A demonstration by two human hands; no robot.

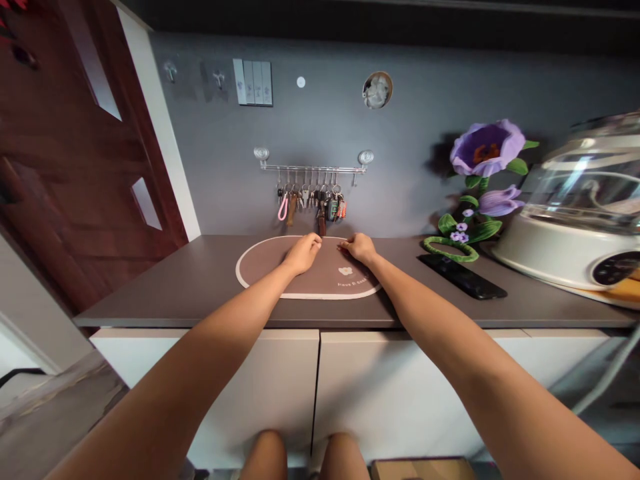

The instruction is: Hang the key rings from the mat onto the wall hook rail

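Observation:
Both my arms reach forward over a brown oval mat (265, 270) with a white border, lying on the grey counter. My left hand (303, 252) rests on the mat's far edge with its fingers curled and pinched together. My right hand (358, 247) sits beside it, fingers also curled down at the mat's back edge. What the fingertips grip, if anything, is too small to make out. Just behind the hands, several key bunches (313, 203) hang from a chrome rail (313, 168) on the wall.
A black remote-like slab (463, 277) lies right of the mat. A purple artificial flower (480, 180) stands behind it, and a large white appliance with a clear lid (575, 213) sits at the far right. A wooden door (75, 153) is left; white cabinet doors (390, 393) are below.

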